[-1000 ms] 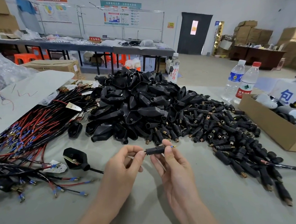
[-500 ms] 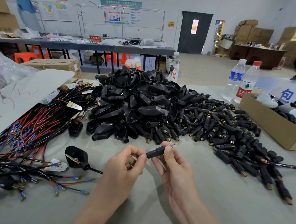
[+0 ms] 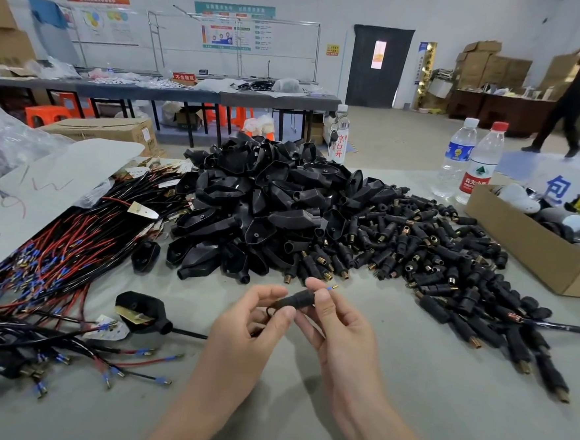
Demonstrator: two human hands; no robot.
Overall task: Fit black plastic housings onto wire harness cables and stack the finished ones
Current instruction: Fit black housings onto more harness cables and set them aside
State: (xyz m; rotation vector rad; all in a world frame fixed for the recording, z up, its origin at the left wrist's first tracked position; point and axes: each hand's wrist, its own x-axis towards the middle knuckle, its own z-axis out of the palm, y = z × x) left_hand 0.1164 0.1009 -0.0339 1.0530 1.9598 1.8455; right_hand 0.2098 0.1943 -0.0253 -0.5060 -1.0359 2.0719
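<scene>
Well, early on. Left hand (image 3: pixel 250 323) + right hand (image 3: pixel 337 329) fingers (image 3: pixel 322 299) pinch small black plastic tube housing (image 3: pixel 293 300) above grey tabletop (image 3: pixel 405 417), blue wire tip (image 3: pixel 330 288) poking out. One done black plug w/ cable (image 3: pixel 141 312) lies left. Big black housing pile (image 3: pixel 266 197), red-black wire bundle (image 3: pixel 56 255) left to do.

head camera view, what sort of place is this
Probably a small factory or assembly workshop: a heap of black plastic housings and bundles of red and black wires lie on the table, and cardboard boxes are stacked by the far wall.

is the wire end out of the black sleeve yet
Out: the blue-and-brass terminal shows beyond the black sleeve, past the right hand.
</scene>
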